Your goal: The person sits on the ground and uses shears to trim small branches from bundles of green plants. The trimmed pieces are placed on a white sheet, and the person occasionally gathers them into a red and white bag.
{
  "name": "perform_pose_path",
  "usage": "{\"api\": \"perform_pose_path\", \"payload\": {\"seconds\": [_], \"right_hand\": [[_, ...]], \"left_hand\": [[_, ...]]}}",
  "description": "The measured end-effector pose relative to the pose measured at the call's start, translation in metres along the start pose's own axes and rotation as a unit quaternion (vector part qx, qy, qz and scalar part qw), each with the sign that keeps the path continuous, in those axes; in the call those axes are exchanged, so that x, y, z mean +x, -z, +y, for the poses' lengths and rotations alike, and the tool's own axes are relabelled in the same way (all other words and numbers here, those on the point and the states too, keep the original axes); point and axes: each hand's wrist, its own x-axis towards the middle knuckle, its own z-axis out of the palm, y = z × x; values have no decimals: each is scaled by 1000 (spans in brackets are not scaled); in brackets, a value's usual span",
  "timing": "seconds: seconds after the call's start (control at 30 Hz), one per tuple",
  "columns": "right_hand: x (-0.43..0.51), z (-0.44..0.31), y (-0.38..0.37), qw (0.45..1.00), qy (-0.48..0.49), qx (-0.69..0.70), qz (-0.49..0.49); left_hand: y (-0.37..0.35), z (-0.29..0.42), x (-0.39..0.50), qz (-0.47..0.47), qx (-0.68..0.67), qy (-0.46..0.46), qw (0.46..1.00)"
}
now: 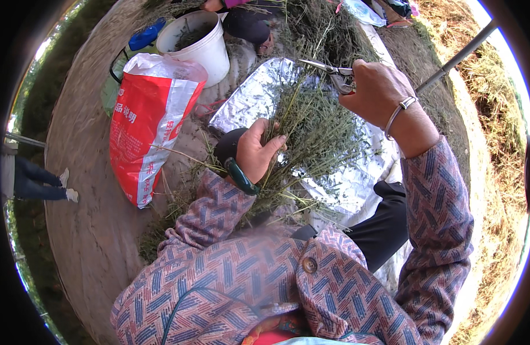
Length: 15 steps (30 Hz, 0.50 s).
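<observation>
Thin plant stems (286, 129) are pinched between the thumb and fingers of my left hand (258, 151), which wears a dark green bangle. Up and to the right, my right hand (375, 88) grips small pruning shears (334, 71) by the handles, a metal bangle on that wrist. The blades point left over the upper stems and look parted. A heap of dry green cut plants (327, 129) lies beyond my left hand on a silvery sheet (243, 101). More stems lie below my left wrist, partly hidden by my sleeve.
A red and white woven sack (139, 129) stands at the left, near a white bucket (204, 47) holding plant bits. A blue object (147, 34) lies behind the sack. Another person's hand (212, 5) shows at the top edge; a person's legs (38, 179) are at far left. A metal pole (457, 56) slants at upper right.
</observation>
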Motion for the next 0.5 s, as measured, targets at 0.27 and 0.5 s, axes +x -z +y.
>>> {"api": "perform_pose_path", "payload": {"seconds": [0.27,0.5], "right_hand": [[-4,3,0,999,-11,-7,-49],[0,4,1,999,0,-17,-45]], "left_hand": [[2,-1,-1,18,-5,-4,1000],[-1,-1,0,15,-42,4,999]]}}
